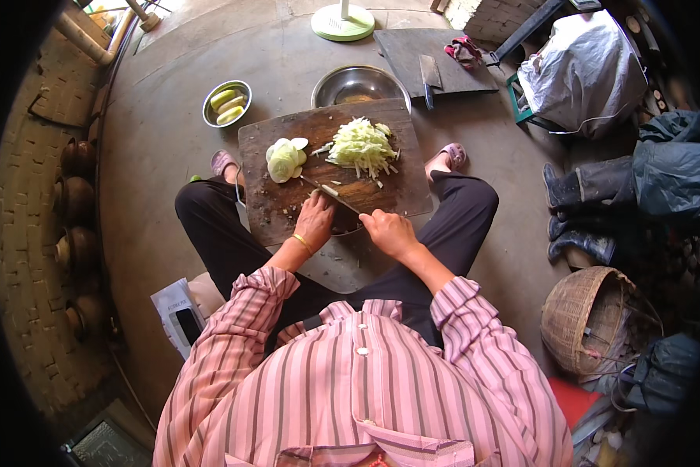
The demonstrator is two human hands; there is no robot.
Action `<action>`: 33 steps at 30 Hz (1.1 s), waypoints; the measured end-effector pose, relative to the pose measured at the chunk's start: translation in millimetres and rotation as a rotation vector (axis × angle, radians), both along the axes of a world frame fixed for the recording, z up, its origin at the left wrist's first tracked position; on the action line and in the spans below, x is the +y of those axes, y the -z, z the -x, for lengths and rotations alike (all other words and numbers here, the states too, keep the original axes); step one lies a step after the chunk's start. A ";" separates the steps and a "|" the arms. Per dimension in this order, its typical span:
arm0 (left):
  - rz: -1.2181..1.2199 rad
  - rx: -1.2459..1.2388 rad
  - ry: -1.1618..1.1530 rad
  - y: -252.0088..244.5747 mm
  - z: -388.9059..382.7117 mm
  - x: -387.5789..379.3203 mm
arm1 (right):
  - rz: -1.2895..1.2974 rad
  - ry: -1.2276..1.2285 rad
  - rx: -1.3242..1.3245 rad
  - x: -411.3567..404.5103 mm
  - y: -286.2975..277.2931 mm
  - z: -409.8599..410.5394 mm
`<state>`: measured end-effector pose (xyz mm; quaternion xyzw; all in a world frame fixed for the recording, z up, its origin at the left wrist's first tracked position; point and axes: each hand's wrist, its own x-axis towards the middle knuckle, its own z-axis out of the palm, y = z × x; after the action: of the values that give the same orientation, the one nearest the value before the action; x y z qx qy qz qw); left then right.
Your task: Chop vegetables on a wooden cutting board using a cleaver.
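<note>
A dark wooden cutting board [280, 216] lies between my knees. My right hand [390, 232] is closed on the handle of a knife [341, 199], whose blade points up and left across the board. Beside the blade, my left hand [316, 220] rests at the near part of the board with its fingers bent; whether anything lies under them is hidden. Round pale green vegetable slices [284, 160] are stacked on the board's left side. On its right side sits a heap of vegetable shreds [361, 146], with a few loose shreds near the blade.
A small metal bowl [206, 105] with several pale green vegetables stands beyond the board's left corner. A large metal basin [359, 82] sits partly behind the board. Back right, a cleaver [430, 73] and a red cloth [464, 51] lie on a dark slab [402, 49]. A wicker basket [572, 327] is at right.
</note>
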<state>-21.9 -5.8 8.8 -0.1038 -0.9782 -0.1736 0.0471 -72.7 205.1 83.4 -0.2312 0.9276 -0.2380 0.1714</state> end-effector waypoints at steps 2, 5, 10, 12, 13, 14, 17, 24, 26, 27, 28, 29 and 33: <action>-0.039 0.028 -0.012 -0.4 0.6 2.5 | 0.080 0.080 -0.036 -1.3 15.5 0.7; -0.046 0.080 0.004 -1.2 3.1 4.3 | 0.230 0.107 -0.079 10.1 36.4 5.6; -0.055 0.009 -0.012 -3.7 -4.6 -0.2 | 0.041 -0.007 -0.050 2.2 -3.0 0.8; -0.063 0.016 -0.017 -3.4 -5.5 0.2 | -0.003 -0.010 -0.025 -2.7 -0.8 -0.9; -0.049 0.026 -0.012 -2.3 -5.7 0.2 | 0.024 0.025 -0.028 -3.7 7.0 -1.8; -0.034 0.035 -0.008 -1.3 -6.0 0.0 | 0.052 0.061 -0.032 -4.0 14.8 -2.0; -0.092 -0.008 0.005 -5.4 -4.8 2.2 | 0.236 0.135 -0.094 7.2 38.6 4.3; -0.052 -0.031 -0.001 -7.7 -11.1 -1.6 | -0.024 -0.025 0.028 -2.8 -3.8 -4.1; -0.067 0.027 0.015 -3.7 -10.4 -2.3 | 0.017 0.006 0.010 -3.9 4.0 -4.3; -0.066 0.028 0.016 -3.5 -10.2 -1.7 | 0.056 0.037 -0.009 -4.0 11.3 -3.4; -0.077 0.045 0.011 -4.0 -9.2 1.3 | 0.056 0.042 -0.007 -0.3 21.8 -1.2; -0.087 0.063 0.007 -4.7 -8.0 3.6 | 0.156 0.069 -0.037 5.3 32.9 1.7; -0.104 0.024 -0.019 -3.6 -13.6 0.8 | 0.131 -0.061 -0.014 9.3 22.5 0.8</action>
<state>-8.4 -5.0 12.5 -0.0937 -0.9682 -0.2226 0.0657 -73.5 214.5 60.8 -0.2685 0.9014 -0.2944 0.1695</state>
